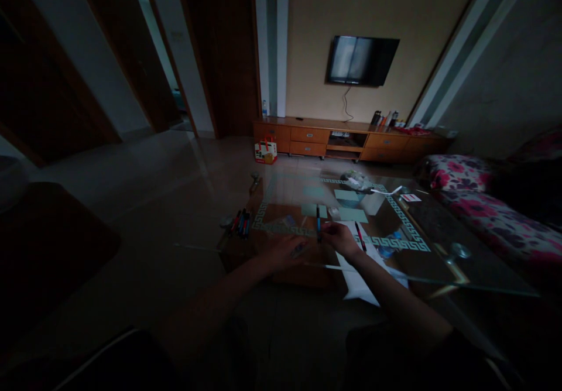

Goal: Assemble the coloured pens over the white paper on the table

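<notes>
The room is dim. My right hand is closed around a dark pen that stands upright over the glass coffee table. My left hand rests on the table's near edge just left of the pen, fingers curled; whether it holds something is unclear. A white sheet of paper lies under my right wrist, with a red pen on it. A bunch of pens lies at the table's left edge. Pale green cards lie farther out on the glass.
A flowered sofa runs along the right. A wooden TV cabinet stands at the far wall under a wall TV. A small box sits on the floor. A dark chair is at left.
</notes>
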Motion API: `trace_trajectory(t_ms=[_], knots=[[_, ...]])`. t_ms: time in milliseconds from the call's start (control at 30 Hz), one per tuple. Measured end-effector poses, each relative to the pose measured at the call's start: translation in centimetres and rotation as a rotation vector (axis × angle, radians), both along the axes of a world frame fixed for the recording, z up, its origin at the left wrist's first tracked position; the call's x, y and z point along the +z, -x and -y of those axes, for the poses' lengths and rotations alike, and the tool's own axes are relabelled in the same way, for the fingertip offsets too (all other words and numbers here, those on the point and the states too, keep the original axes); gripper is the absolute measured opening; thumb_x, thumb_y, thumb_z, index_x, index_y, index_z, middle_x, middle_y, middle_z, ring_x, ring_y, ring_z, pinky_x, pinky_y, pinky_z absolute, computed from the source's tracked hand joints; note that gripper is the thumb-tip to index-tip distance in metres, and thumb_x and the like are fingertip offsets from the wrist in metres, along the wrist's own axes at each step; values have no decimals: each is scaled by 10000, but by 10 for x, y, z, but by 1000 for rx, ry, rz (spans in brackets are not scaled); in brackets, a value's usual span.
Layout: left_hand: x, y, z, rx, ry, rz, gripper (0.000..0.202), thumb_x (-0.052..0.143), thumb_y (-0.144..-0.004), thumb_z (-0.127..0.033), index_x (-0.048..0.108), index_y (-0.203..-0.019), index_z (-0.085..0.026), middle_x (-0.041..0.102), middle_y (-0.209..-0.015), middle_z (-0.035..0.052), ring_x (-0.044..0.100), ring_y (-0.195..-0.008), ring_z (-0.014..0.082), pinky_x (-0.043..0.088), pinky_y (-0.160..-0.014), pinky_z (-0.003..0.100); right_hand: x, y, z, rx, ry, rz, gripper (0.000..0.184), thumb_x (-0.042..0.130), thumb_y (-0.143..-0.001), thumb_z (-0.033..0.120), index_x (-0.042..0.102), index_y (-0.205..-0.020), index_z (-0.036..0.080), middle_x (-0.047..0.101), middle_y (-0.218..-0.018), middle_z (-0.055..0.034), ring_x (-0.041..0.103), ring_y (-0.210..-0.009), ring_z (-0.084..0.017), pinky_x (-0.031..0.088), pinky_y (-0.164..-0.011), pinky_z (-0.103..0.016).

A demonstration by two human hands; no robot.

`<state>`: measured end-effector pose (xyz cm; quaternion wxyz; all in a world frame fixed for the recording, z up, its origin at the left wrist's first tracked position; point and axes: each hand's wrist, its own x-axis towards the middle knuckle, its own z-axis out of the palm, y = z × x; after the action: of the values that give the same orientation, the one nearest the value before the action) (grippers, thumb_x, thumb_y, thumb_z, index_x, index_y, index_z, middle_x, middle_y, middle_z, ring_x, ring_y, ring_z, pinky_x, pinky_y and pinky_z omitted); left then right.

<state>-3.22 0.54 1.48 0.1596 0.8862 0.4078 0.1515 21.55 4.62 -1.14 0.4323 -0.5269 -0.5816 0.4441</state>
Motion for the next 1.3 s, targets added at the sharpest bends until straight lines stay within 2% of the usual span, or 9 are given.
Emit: trace_trajectory(t_ms=[67,167,267,367,500,600,767,900,1300], knots=[[-2,1,0,-4,-3,5,429,678,-817,-417,553,-1200,-269,626,-1175,40,602,-1036,230,446,-877,315,9,-33,-6,-131,-55,171,287,683,-707,358,701,-921,167,743,-812,-88,679,-695,-214,511,-606,-301],[-4,2,-2,-30,-18,16,312,632,-857,-380,585,-1141,-259,625,-1156,33,601,-1019,213,446,-871,305,15,-84,-6,-348,-129,580,253,636,-743,328,751,-915,182,755,-860,-104,699,-789,-242,504,-682,-307],[-7,1,-3,-49,-43,21,248,614,-873,-353,606,-1094,-241,621,-1133,36,594,-1001,204,442,-866,296,9,-122,-2,-430,-127,787,264,588,-760,264,775,-920,168,758,-878,-126,705,-796,-254,494,-699,-306],[-10,1,-4,-52,-63,9,222,610,-875,-357,618,-1053,-225,617,-1090,39,591,-958,195,444,-838,287,-1,-140,2,-425,-75,903,267,599,-735,245,790,-908,174,760,-876,-127,702,-811,-261,483,-689,-293],[-13,1,-6,-83,-83,1,199,604,-882,-349,626,-1030,-218,611,-1062,41,588,-917,184,442,-787,273,-9,-146,1,-371,100,973,239,592,-739,266,797,-829,181,751,-765,-94,690,-724,-217,448,-612,-243],[-14,3,-7,-102,-99,12,180,609,-880,-330,628,-1009,-206,612,-1050,43,586,-915,182,435,-785,272,-11,-144,-1,-362,158,993,229,595,-741,262,798,-807,178,743,-733,-85,682,-704,-195,429,-591,-218],[-14,4,-7,-104,-104,18,174,603,-885,-334,638,-1002,-209,620,-1024,39,585,-920,184,430,-779,271,-13,-141,-3,-304,189,1003,241,565,-769,231,803,-790,206,746,-756,-62,678,-708,-184,419,-589,-218],[-15,3,-7,-90,-111,9,180,600,-884,-338,647,-999,-208,620,-1023,44,588,-891,184,432,-755,272,-15,-140,-4,-313,216,987,244,571,-776,205,805,-841,219,756,-807,-60,685,-718,-179,432,-596,-212],[-18,7,-10,-63,-119,25,195,567,-892,-355,657,-1011,-228,634,-1004,42,603,-873,189,438,-752,283,-21,-141,-5,-314,184,997,238,584,-774,230,796,-867,176,758,-855,-119,706,-786,-219,478,-656,-236]])
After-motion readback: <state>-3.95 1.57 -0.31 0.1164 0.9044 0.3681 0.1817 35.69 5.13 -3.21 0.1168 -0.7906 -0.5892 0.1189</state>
